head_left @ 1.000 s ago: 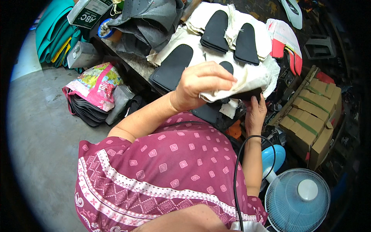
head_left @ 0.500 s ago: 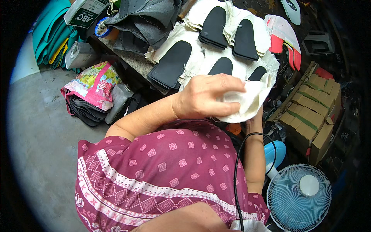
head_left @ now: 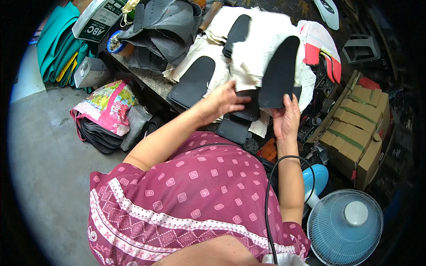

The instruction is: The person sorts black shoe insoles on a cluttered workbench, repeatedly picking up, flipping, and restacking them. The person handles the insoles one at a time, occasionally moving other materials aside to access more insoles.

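Observation:
My right hand (head_left: 287, 119) grips the lower end of a long black insole (head_left: 280, 73), thumb and fingers at its edge. It is tilted up over the pile of white fabric pieces. My left hand (head_left: 222, 103) has its fingers apart beside the lower edge of a white fabric piece (head_left: 259, 42); that piece is slightly blurred, and whether the fingers touch it I cannot tell. Just right of the left fingers lies a dark insole (head_left: 247, 106), partly covered. More black insoles (head_left: 195, 82) sit stacked to the left, with another stack (head_left: 238, 33) farther back.
Grey felt-like pieces (head_left: 166, 29) are heaped at the back left, near a blue-rimmed tub (head_left: 116, 43). A pink bag (head_left: 106, 106) rests on the left floor. At right stand cardboard bundles (head_left: 355, 124) and a blue fan (head_left: 346, 230). A black cable (head_left: 267, 204) crosses my right arm.
The white piece under my left hand has moved away onto the pile. My left hand has drawn back left and opened. My right hand, earlier hidden, now shows holding up a black insole.

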`<state>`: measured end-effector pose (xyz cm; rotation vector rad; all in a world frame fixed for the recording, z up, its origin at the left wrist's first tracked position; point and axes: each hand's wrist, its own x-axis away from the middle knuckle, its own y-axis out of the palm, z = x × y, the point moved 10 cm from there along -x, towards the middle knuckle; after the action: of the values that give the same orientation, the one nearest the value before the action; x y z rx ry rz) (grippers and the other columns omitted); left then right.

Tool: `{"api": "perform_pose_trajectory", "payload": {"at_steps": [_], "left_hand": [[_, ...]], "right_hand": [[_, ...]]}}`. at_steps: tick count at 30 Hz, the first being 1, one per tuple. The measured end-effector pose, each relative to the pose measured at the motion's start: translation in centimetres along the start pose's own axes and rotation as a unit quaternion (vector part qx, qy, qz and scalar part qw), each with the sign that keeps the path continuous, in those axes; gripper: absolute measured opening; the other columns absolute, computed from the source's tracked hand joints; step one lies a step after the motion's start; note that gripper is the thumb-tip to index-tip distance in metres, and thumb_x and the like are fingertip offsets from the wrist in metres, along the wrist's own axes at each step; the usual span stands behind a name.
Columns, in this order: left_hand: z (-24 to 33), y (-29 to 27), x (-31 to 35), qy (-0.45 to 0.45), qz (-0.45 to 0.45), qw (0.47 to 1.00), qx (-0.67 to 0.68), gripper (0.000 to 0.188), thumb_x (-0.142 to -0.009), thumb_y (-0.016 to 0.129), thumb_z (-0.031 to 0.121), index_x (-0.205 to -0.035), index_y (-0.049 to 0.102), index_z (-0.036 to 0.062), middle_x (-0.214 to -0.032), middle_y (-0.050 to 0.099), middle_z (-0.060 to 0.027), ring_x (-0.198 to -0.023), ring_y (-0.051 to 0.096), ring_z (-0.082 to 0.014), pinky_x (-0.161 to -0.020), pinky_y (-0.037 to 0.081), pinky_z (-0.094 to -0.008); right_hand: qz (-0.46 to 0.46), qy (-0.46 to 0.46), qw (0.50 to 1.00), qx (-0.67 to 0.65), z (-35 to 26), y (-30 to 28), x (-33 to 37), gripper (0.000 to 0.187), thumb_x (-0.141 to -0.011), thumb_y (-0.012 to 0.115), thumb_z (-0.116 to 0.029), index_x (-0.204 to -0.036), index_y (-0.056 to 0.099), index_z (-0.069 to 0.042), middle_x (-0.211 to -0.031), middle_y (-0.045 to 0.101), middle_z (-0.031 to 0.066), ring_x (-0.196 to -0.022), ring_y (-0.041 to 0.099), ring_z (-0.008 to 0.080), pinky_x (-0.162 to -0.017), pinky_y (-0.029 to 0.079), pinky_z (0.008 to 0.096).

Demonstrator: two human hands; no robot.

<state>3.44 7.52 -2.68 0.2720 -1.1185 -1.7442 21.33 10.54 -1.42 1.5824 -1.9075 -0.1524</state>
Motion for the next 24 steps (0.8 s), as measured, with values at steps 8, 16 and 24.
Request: {"api": "perform_pose_trajectory", "payload": {"at_steps": [8,16,24], "left_hand": [[3.4,-5.0,1.0,0.126,0.257,0.957,-0.044,0.041,-0.086,0.066,0.006,-0.121,0.048,-0.0062,-0.113,0.061,-0.0136,-0.1,0.063,-0.0212,-0.087,0.053,-0.0358],[2.6,-6.4,0.1,0.057,0.257,0.962,-0.077,0.035,-0.086,0.061,0.002,-0.119,0.051,-0.0068,-0.105,0.063,-0.0138,-0.094,0.065,-0.0213,-0.083,0.054,-0.0342],[4.9,-3.7,-1.5,0.091,0.247,0.956,-0.127,0.031,-0.085,0.059,-0.001,-0.114,0.054,-0.008,-0.102,0.064,-0.0128,-0.089,0.065,-0.0205,-0.082,0.054,-0.033]], "right_hand": [[-0.075,-0.013,0.974,0.211,1.6,1.7,-4.0,0.029,-0.094,0.063,-0.023,-0.11,0.057,0.0,-0.086,0.063,0.0062,-0.064,0.061,0.0112,-0.052,0.05,0.0237],[0.112,-0.03,0.984,0.133,1.5,-4.3,-11.3,0.055,-0.089,0.067,-0.014,-0.129,0.03,-0.005,-0.1,0.057,0.0156,-0.074,0.064,0.0225,-0.058,0.056,0.0332],[0.074,-0.091,0.993,0.008,-3.1,-3.8,-11.3,0.043,-0.084,0.062,0.001,-0.12,0.043,-0.014,-0.105,0.059,0.01,-0.077,0.062,0.0216,-0.06,0.054,0.0326]]}}
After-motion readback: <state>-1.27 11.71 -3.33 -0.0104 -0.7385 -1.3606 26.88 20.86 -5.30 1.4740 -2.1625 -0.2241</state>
